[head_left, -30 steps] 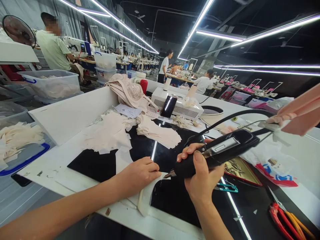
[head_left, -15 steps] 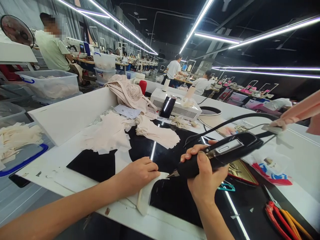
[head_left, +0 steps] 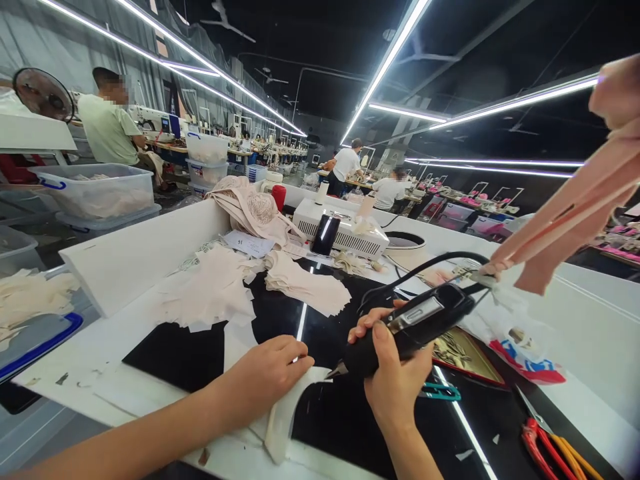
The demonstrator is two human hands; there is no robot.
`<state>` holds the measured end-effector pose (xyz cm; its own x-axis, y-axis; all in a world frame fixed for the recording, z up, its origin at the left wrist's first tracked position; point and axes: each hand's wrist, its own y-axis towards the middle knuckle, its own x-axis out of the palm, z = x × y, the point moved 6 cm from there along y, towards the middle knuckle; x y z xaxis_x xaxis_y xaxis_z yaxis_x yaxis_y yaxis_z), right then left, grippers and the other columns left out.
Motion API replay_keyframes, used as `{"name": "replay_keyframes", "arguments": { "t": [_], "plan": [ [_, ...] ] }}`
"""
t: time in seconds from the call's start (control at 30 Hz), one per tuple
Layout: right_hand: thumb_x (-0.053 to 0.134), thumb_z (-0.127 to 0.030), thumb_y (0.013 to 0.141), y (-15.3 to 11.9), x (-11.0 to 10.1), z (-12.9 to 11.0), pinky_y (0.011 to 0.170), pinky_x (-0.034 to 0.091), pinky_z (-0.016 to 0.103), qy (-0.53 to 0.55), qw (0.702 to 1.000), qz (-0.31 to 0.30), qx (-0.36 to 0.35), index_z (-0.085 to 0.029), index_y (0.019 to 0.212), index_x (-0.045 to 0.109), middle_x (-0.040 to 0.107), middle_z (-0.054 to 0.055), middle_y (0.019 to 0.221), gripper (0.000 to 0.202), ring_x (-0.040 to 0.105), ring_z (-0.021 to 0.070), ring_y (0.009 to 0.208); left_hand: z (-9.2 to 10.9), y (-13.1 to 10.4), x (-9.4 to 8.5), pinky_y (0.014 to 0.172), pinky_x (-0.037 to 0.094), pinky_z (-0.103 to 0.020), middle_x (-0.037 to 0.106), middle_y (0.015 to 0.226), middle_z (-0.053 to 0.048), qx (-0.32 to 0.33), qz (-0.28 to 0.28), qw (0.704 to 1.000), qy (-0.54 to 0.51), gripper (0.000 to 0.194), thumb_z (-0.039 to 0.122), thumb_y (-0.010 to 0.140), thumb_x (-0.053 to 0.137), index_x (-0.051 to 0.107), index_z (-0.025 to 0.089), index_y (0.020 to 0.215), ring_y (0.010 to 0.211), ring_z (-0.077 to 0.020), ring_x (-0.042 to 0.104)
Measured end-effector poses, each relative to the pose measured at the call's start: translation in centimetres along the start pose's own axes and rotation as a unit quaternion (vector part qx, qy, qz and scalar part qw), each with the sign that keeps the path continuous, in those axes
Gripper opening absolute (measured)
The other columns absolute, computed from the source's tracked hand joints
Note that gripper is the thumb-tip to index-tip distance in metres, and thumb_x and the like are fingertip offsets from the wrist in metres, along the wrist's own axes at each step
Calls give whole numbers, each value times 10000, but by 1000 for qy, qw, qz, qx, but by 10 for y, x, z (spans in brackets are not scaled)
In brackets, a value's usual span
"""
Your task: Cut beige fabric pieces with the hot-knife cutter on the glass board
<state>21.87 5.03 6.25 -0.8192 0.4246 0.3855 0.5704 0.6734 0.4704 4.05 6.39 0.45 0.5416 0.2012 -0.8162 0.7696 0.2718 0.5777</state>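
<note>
Pressing down with my left hand (head_left: pixel 273 370), I have the fingers curled flat on a pale strip of fabric (head_left: pixel 285 417) that lies at the lower middle of the frame, across the near edge of the glossy black work surface (head_left: pixel 190 347). My right hand (head_left: pixel 395 380) is clenched around a black handheld cutting tool (head_left: pixel 410 327), thumb on top, and its metal tip sits right at the strip's upper end, just beside my left fingertips. I cannot tell whether the tip touches the cloth or hangs a hair above it. A black cable (head_left: pixel 425 267) loops away from the tool's back end toward the right.

As for how far along things are: I judge the trimming is well underway but not finished. Heaps of pale cut pieces (head_left: pixel 215 287) lie spread across the middle of the frame, a second stack (head_left: pixel 305 283) just to their right, and small scraps dot the white table edge (head_left: pixel 100 373) at lower left. The strip under my hand looks whole, so this piece seems to be at its start. More cream garments (head_left: pixel 250 203) are piled behind, near a white machine (head_left: pixel 345 230), which suggests plenty remains.

At lower right lie red-handled scissors (head_left: pixel 540 440) and small teal snips (head_left: pixel 440 390), well apart from my hands. Pink straps (head_left: pixel 565 220) hang in from the upper right. Other people work at tables far back.
</note>
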Motion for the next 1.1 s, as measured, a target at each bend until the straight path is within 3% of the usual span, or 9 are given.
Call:
{"name": "replay_keyframes", "arguments": {
  "t": [0.13,0.23,0.37,0.47,0.73,0.9,1.1],
  "plan": [
    [854,-327,851,-5,-3,0,577,577,292,-9,1000,3,2,-275,1159,574,680,-57,812,420,639,127,628,10,-12,1,740,583,-313,637,1070,-81,-59,-31,997,23,287,-82,878,507,589,144,1034,921,-223,639],
    [861,-344,844,-8,-6,-1,583,571,294,-11,1000,6,10,-276,1153,574,680,-57,818,428,640,128,636,12,-23,14,684,553,-334,611,982,-48,-110,-101,988,38,280,-74,845,549,553,181,960,850,-233,624],
    [866,-354,836,-11,-12,-4,587,561,299,-23,1000,16,12,-275,1171,573,679,-58,812,452,636,127,618,10,-27,21,775,569,-349,613,1027,-40,-152,-204,967,23,421,-151,741,524,555,184,995,892,-231,624],
    [864,-345,839,-14,-16,-8,597,563,306,-29,999,20,10,-269,1175,581,679,-58,813,446,634,126,611,6,-21,15,829,575,-348,623,1070,-53,-161,-242,957,8,469,-171,713,493,559,175,1023,936,-232,622],
    [861,-325,836,-21,-17,-20,590,561,316,-43,999,31,-7,-274,1177,567,685,-59,822,453,641,135,620,2,-15,7,970,558,-346,647,1111,-58,-128,-188,973,-45,373,-106,859,471,531,196,1070,1053,-220,648],
    [864,-304,830,-25,-16,-23,583,567,319,-43,998,37,-7,-269,1176,557,682,-58,815,464,643,136,617,3,-15,6,958,572,-324,671,1106,-59,-115,-152,981,-42,325,-80,938,453,559,192,1080,1059,-209,676],
    [855,-278,834,-30,-15,-26,572,572,316,-36,999,34,-9,-268,1166,560,687,-56,804,445,651,139,616,5,-13,1,894,590,-283,701,1090,-44,-102,-149,983,-40,302,-60,964,484,585,196,1089,1060,-199,698]
  ]
}}
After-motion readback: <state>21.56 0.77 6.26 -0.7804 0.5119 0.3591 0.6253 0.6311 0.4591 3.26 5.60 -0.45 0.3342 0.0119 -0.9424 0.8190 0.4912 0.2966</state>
